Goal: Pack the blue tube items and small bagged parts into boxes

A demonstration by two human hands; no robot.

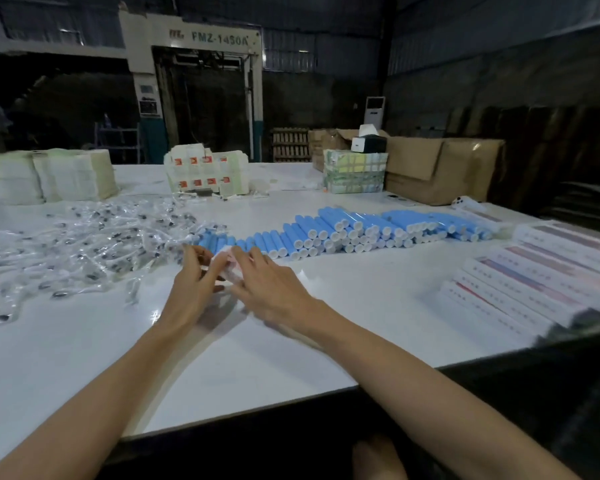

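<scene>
Blue tubes (343, 230): light blue w/ white end caps, dozens heaped in a long row across the mid table (222, 358), caps toward the person. Small bagged parts (84, 244): clear plastic bags w/ dark bits inside, spread loose over the table's left side.

Small box (226, 268): white w/ a pink-red mark, blurred, held just above the table btwn both hands, right in front of the near-left end of the tube row. Left hand (193, 289): grip closed on the box's left side, fingers curled round it. Right hand (274, 289): fingers laid along the box's top and right side, thumb hidden, so can't tell if that grip pinches or only touches. Bags lie just left of the left hand.

Table is white, glossy. Right edge: flat printed boxes (534, 282) in stacks, white w/ red and blue stripes. Far side: pale flat stacks (49, 178) at left, white packs (205, 174) w/ orange-red labels at ctr, a taped bundle (355, 174), brown cartons (440, 171) at right. Behind: dim workshop, tall machine (194, 81) marked "FMZ-1480A".
</scene>
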